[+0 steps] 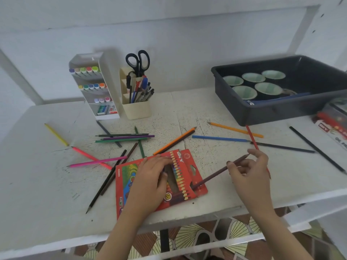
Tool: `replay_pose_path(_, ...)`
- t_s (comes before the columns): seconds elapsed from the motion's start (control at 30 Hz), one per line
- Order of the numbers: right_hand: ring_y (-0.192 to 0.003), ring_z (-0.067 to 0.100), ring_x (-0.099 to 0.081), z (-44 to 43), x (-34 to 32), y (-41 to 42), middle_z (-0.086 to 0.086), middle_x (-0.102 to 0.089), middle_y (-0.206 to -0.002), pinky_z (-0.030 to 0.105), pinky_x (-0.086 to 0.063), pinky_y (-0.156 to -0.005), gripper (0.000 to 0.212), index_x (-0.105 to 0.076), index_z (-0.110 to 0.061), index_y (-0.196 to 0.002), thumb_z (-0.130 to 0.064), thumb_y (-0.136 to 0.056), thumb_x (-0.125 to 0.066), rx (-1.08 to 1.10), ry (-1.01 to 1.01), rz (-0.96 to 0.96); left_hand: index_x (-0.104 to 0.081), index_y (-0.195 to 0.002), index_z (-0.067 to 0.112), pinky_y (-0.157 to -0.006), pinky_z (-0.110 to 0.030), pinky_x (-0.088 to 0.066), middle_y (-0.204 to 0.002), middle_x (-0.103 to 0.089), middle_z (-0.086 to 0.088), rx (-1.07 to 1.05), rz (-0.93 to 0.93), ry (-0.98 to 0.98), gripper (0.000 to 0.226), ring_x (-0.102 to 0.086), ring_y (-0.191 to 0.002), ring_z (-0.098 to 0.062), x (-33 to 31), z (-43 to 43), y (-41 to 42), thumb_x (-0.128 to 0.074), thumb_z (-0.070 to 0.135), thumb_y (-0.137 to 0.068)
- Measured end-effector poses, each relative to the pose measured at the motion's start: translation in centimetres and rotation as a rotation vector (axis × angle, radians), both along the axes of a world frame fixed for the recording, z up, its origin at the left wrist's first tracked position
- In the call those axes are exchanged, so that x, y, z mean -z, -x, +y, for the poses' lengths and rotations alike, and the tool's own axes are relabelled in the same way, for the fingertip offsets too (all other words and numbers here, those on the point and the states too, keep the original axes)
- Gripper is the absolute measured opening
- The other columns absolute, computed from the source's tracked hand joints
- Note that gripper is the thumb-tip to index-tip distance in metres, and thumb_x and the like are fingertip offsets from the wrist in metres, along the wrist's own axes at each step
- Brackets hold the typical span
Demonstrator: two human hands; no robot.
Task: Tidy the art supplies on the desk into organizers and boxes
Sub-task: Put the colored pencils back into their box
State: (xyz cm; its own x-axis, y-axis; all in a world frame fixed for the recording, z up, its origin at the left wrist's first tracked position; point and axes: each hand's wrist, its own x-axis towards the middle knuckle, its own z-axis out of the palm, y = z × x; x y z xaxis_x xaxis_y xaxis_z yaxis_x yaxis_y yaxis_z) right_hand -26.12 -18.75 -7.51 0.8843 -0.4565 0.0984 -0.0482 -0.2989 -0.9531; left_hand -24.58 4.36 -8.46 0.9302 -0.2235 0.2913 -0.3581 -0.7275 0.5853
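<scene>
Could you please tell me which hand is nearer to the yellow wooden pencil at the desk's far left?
Left. The left hand rests on the red cardboard pencil box, right of the yellow wooden pencil; the right hand is farther right.

Soft even light filling the frame, shadows falling faintly, wide-angle lens bowing the white painted desk [47, 194], red printed cardboard box [332, 126] blurring at right edge.

Left hand [150, 177] lies palm-down, fingers stretched forward; right hand [249, 171] pinches a dark pencil [212, 175] between thumb and fingertips.
</scene>
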Motion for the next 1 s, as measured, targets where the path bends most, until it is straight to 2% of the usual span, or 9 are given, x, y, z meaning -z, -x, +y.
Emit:
replay_pose_path(0.13,-0.068,0.005,-0.059,-0.5,-0.2,0.1,-0.008,-0.055,-0.088,0.003,-0.042,-0.052,0.047,-0.036,-0.024,-0.114,-0.018,-0.083,-0.071,0.022,0.036,0.042,-0.064,-0.113,0.021,-0.112,-0.046,-0.027,-0.121,-0.059,0.011,-0.009,-0.046,-0.038,0.033,-0.046,-0.123,-0.008,-0.5,0.3,1.2,-0.052,0.034,-0.084)
replay_pose_path(0.23,-0.068,0.003,-0.056,-0.6,-0.2,0.3,-0.015,-0.050,-0.088,0.009,-0.039,-0.050,0.047,-0.038,-0.023,-0.112,-0.024,-0.080,-0.073,0.024,0.093,0.081,-0.060,-0.115,0.032,-0.117,-0.035,-0.009,-0.130,-0.047,0.020,0.054,0.002,-0.073,0.053,-0.032,-0.131,0.001,-0.2,0.5,2.4,-0.057,0.062,-0.071)
replay_pose_path(0.3,-0.071,0.002,-0.054,-0.8,-0.1,0.2,-0.018,-0.048,-0.087,0.011,-0.035,-0.058,0.046,-0.039,-0.023,-0.110,-0.027,-0.079,-0.073,0.002,0.136,0.112,-0.059,-0.114,0.035,-0.114,-0.029,-0.007,-0.133,-0.042,0.022,0.060,0.036,-0.067,0.059,-0.026,-0.132,0.003,0.1,0.7,2.7,-0.062,0.068,-0.064)
replay_pose_path(0.37,-0.075,0.000,-0.052,-1.0,0.0,0.2,-0.019,-0.050,-0.085,0.012,-0.034,-0.061,0.038,-0.044,-0.023,-0.106,-0.028,-0.081,-0.072,-0.031,0.183,0.136,-0.060,-0.108,0.035,-0.110,-0.025,-0.013,-0.133,-0.042,0.021,0.044,0.051,-0.027,0.057,-0.026,-0.131,0.003,0.3,0.8,2.7,-0.066,0.067,-0.062)
replay_pose_path(0.47,-0.075,0.000,-0.053,-0.8,0.3,0.1,-0.016,-0.057,-0.080,0.011,-0.033,-0.062,0.011,-0.056,-0.022,-0.082,-0.022,-0.085,-0.067,-0.108,0.259,0.171,-0.060,-0.096,0.033,-0.105,-0.020,-0.015,-0.133,-0.041,0.021,0.033,0.029,-0.014,0.047,-0.026,-0.129,0.003,0.4,1.1,2.5,-0.071,0.063,-0.062)
replay_pose_path(0.53,-0.074,0.000,-0.053,-0.3,0.4,0.1,-0.015,-0.059,-0.078,0.010,-0.033,-0.060,0.015,-0.057,-0.026,-0.075,-0.021,-0.085,-0.066,-0.190,0.312,0.216,-0.060,-0.091,0.032,-0.104,-0.015,-0.011,-0.133,-0.040,0.020,0.038,0.019,-0.022,0.044,-0.025,-0.130,0.003,0.5,1.1,2.4,-0.071,0.063,-0.062)
replay_pose_path(0.73,-0.077,-0.013,-0.050,1.5,0.3,0.7,-0.021,-0.062,-0.076,0.011,-0.033,-0.060,0.015,-0.061,-0.036,-0.072,-0.026,-0.081,-0.068,-0.409,0.447,0.204,-0.067,-0.084,0.030,-0.106,-0.023,-0.016,-0.131,-0.049,0.013,0.047,-0.030,-0.034,0.038,-0.030,-0.130,-0.001,0.6,1.0,2.4,-0.069,0.061,-0.062)
replay_pose_path(0.87,-0.084,-0.008,-0.050,2.2,0.0,0.9,-0.021,-0.057,-0.086,0.011,-0.033,-0.064,0.017,-0.058,-0.047,-0.071,-0.037,-0.082,-0.066,-0.473,0.550,0.193,-0.067,-0.078,0.030,-0.106,-0.010,-0.009,-0.127,-0.048,0.018,0.057,-0.043,-0.018,0.032,-0.031,-0.129,0.000,0.5,1.1,2.5,-0.070,0.058,-0.062)
replay_pose_path(1.0,-0.086,-0.011,-0.047,2.8,0.0,0.9,-0.022,-0.054,-0.089,0.008,-0.030,-0.062,0.007,-0.065,-0.047,-0.078,-0.042,-0.082,-0.065,-0.547,0.596,0.194,-0.067,-0.075,0.031,-0.106,-0.008,-0.006,-0.126,-0.050,0.016,0.067,-0.048,-0.039,0.027,-0.030,-0.127,0.001,0.4,1.1,2.6,-0.074,0.053,-0.062)
